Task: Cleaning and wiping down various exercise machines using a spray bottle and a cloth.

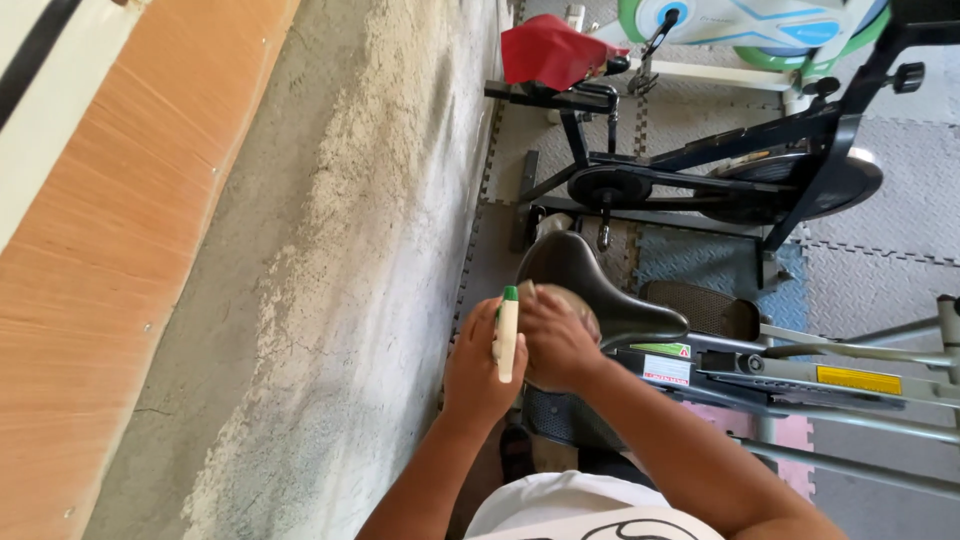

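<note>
My left hand (478, 362) holds a small cream bottle with a green cap (507, 338), upright, just left of a black bike saddle (590, 285). My right hand (556, 338) presses a beige cloth (578, 312) against the near end of that saddle; most of the cloth is hidden under the fingers. The saddle belongs to a grey exercise machine (800, 375) with stickers on its frame.
A black exercise bike (720, 175) stands beyond the saddle on grey foam floor mats (900, 270). A red cloth (550, 50) hangs on its handlebar. Farther back is a white and green machine (750, 25). At left run a rough concrete strip (340, 300) and a wood-look wall panel (100, 260).
</note>
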